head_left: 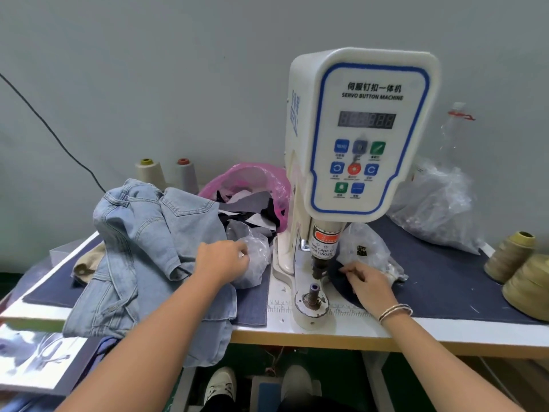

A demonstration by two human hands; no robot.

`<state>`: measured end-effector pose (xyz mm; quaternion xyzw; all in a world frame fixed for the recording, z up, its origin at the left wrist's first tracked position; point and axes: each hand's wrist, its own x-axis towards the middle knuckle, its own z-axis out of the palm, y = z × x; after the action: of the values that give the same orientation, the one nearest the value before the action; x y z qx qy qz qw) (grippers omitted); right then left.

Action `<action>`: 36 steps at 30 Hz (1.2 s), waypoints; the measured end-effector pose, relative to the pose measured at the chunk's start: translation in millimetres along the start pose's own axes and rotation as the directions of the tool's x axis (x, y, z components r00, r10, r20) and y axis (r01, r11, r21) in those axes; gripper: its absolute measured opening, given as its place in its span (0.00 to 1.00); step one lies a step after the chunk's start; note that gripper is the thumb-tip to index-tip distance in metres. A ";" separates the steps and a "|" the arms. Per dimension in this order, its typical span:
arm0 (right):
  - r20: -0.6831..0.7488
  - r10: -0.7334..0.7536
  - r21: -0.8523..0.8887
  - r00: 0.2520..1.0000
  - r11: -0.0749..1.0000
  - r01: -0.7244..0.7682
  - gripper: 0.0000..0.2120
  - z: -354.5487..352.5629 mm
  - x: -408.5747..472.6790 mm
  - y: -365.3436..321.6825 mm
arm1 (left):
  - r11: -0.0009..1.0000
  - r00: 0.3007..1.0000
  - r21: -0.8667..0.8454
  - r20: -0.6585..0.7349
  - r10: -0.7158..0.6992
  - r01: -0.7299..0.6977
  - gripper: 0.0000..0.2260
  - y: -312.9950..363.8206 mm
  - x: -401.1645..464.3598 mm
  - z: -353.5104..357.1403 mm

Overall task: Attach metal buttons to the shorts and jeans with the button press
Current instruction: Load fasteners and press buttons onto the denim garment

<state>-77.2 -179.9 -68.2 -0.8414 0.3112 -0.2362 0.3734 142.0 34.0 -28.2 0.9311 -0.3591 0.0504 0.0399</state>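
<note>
A white servo button machine point(361, 135) stood on the bench point(326, 333), its plunger raised clear of the lower die post point(314, 293). The left hand point(221, 263) reached into a clear plastic bag point(255, 257) just left of the machine's base, its fingers curled together at the bag's mouth; whether they pinched a button could not be told. The right hand point(368, 282) lay just right of the die, fingers bent and pressing down on a piece of dark navy fabric point(341, 281); 2 silver bangles point(395, 312) circled its wrist. A heap of light blue denim garments point(148, 257) sat on the bench's left side and spilled over its front edge, touching the left forearm. Behind it a pink plastic bag point(252, 179) held fabric scraps. 2 thread cones point(166, 173) stood against the wall, and 2 olive-yellow spools point(520, 269) sat at the far right.
</note>
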 end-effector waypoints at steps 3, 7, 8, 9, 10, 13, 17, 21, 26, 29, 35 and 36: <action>-0.020 0.003 -0.033 1.000 0.999 -0.003 0.16 2.4 1.2 -0.9 | 0.992 1.000 0.129 -0.028 -0.009 0.013 0.12 2.2 1.0 5.3; -0.026 -0.004 -0.055 1.000 0.998 0.002 0.16 3.1 1.5 -0.6 | 0.982 1.000 0.186 -0.008 -0.028 0.029 0.14 6.3 3.9 7.4; -0.028 -0.007 -0.058 1.000 0.998 0.006 0.16 3.1 1.7 0.0 | 0.983 0.999 0.181 -0.005 -0.033 0.034 0.14 7.3 4.3 6.7; -0.028 -0.007 -0.061 1.000 0.998 0.006 0.16 3.2 2.0 0.2 | 0.984 0.999 0.172 -0.008 -0.035 0.036 0.15 7.6 4.4 6.6; -0.027 -0.005 -0.063 1.000 0.998 0.004 0.15 3.3 2.0 0.5 | 0.986 0.999 0.163 -0.017 -0.035 0.038 0.14 7.4 4.3 7.1; -0.023 0.003 -0.068 1.000 0.998 -0.005 0.15 4.4 2.5 0.8 | 0.989 0.998 0.139 -0.053 -0.046 0.053 0.14 5.4 1.0 9.7; -0.024 0.001 -0.075 1.000 0.997 -0.002 0.15 4.8 2.5 2.2 | 0.989 0.996 0.124 -0.041 -0.073 0.078 0.13 7.3 0.4 7.9; -0.016 0.018 -0.064 1.000 0.998 -0.019 0.16 5.3 3.0 3.1 | 0.991 0.996 0.108 0.003 -0.086 0.086 0.13 7.5 2.1 6.3; -0.029 0.022 -0.061 0.999 0.998 -0.024 0.17 6.1 3.7 4.4 | 0.992 0.996 0.092 0.006 -0.089 0.088 0.14 7.4 2.3 6.2; -0.026 0.021 -0.068 0.999 0.997 -0.022 0.16 6.1 4.0 4.4 | 0.994 0.996 0.062 -0.004 -0.085 0.085 0.13 6.9 0.7 6.2; -0.020 0.015 -0.079 1.000 0.997 -0.016 0.15 5.3 4.2 3.0 | 0.995 0.994 -0.051 -0.055 -0.094 0.091 0.11 5.1 -5.4 7.1; -0.022 0.014 -0.082 1.000 0.996 -0.015 0.15 5.4 4.0 2.8 | 0.992 0.994 -0.084 -0.054 -0.099 0.095 0.11 4.2 -5.7 7.1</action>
<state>-72.0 -181.5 -73.0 -0.8512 0.3307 -0.2293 0.3368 135.5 34.0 -35.8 0.9432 -0.3138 0.0609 0.0905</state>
